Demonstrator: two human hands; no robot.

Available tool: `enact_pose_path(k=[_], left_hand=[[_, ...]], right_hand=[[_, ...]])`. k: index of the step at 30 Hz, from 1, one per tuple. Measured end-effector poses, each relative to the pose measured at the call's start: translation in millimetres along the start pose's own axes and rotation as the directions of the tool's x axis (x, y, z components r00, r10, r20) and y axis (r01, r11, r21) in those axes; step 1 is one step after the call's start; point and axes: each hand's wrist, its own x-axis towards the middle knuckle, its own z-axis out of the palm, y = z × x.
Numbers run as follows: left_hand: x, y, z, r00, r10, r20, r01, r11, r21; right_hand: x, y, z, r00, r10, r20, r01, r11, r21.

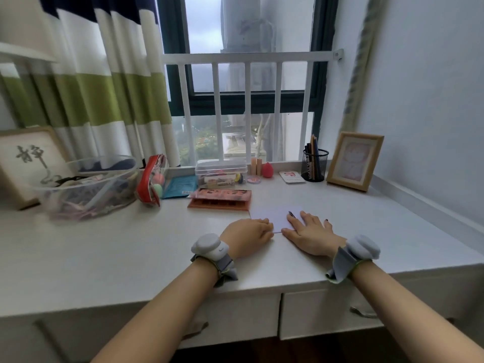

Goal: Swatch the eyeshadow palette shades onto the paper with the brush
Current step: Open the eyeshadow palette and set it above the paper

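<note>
A small pale sheet of paper [275,215] lies flat on the white desk [131,258]. Just behind it to the left sits the open eyeshadow palette [219,201], salmon coloured, its lid tilted up. My left hand [248,237] is curled at the paper's left edge, fingertips touching the near corner. My right hand [311,231] lies flat on the paper's right side with fingers spread and dark nails. I cannot make out a brush in either hand or on the desk.
At the back left stand a clear bowl of odds and ends [89,187], a red pouch [153,179] and a blue packet [180,186]. By the window are a clear lidded box [221,170], a pink sponge [267,170], a mesh pencil cup [313,165] and a picture frame [355,161].
</note>
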Motion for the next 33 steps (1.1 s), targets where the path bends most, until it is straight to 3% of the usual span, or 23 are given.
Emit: enact_pose_path(k=[14,18,33], left_hand=[[-72.1,-14.0,-4.5,0.985,-0.092,-0.148,0.082,0.994,-0.07],[-89.0,-17.3,-6.2,0.98,-0.105,-0.172,0.098,0.994,-0.046],[-135.9,-52.2,-17.8,0.974,-0.168,-0.153,0.158,0.985,-0.073]], right_hand=[[-54.4,-49.1,18.8,0.992,-0.068,-0.109,0.068,0.998,-0.007],[-61.3,-64.9,24.5,0.993,-0.106,-0.058,0.109,0.992,0.068],[-64.8,-129.7,30.0,0.98,-0.201,-0.001,0.2,0.975,0.095]])
